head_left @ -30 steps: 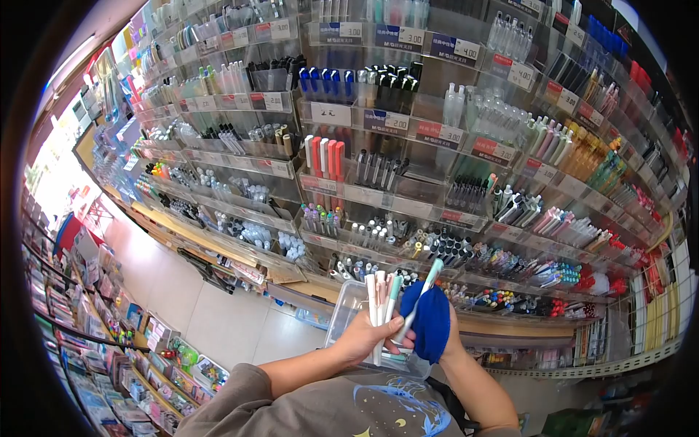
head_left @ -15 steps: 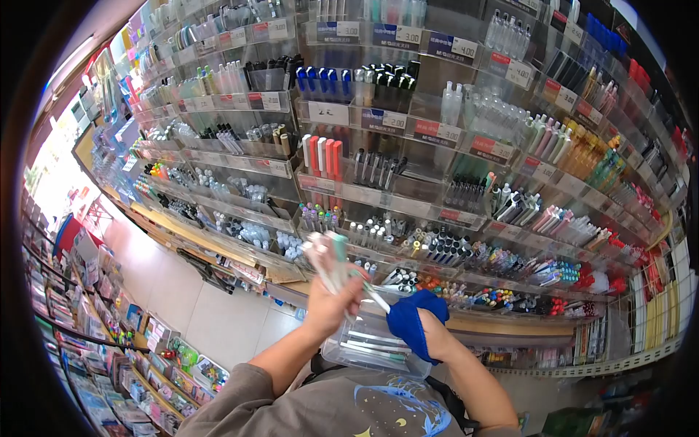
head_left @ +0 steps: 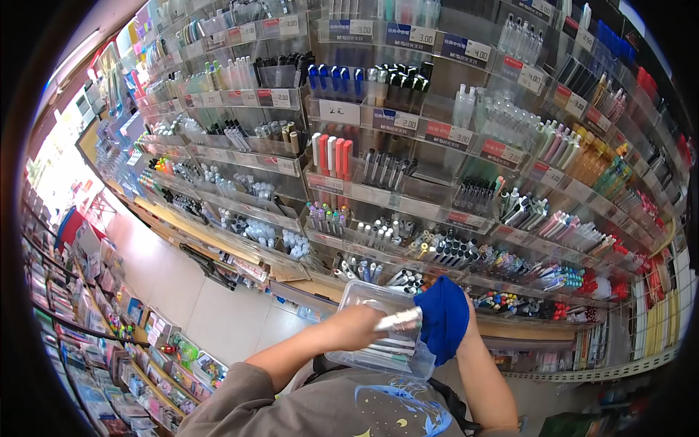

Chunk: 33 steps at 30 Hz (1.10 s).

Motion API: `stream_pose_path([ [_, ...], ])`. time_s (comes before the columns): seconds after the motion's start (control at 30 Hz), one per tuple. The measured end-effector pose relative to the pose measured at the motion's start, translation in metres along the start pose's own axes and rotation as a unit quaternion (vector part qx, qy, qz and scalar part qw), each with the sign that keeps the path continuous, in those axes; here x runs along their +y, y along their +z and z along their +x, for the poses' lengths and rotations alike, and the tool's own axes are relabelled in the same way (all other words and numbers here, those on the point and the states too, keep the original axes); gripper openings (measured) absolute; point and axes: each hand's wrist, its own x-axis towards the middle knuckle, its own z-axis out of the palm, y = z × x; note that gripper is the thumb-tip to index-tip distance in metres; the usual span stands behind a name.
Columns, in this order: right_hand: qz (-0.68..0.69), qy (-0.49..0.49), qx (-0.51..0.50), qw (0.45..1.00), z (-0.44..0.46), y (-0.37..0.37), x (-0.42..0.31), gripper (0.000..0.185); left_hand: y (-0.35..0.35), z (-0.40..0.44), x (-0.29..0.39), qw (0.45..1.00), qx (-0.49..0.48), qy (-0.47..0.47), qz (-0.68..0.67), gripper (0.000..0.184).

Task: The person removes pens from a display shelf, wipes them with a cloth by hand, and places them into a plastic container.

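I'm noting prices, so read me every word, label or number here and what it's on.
"3.00": several shelf tags, including one at top centre.
"4.00": two tags further right.
"2元": white card below the blue pens.
"2.00": tag right of that card.
"M&G": blue label, top centre.
Other tags, smaller characters, any print on the held pens: too small or blurred.
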Motion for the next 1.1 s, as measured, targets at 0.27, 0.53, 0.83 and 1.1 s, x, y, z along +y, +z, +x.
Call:
stream_pose_path([
  [0.27, 0.005, -0.029, -0.042, 0.999, 0.001, -0.017, -0.003, 0.02, 0.003, 0.006, 0.008, 0.971, -0.023, -0.059, -0.23, 0.028],
  [0.53, -0.315, -0.151, -0.135, 0.927, -0.011, 0.013, 0.014, 0.014, 0.002, 0.005, 0.003, 0.902, -0.042, 0.01, -0.429, 0.018],
  [0.83, -0.201, -0.244, 0.01, 0.949, 0.004, -0.012, 0.005, 0.01, 0.004, -0.002, -0.003, 0.859, 0.011, -0.015, -0.511, 0.021],
  [1.1, 0.041, -0.04, -0.006, 0.998, -0.008, 0.018, -0.011, 0.023, 0.007, 0.001, -0.011, 0.771, 0.0, 0.011, -0.637, 0.017],
])
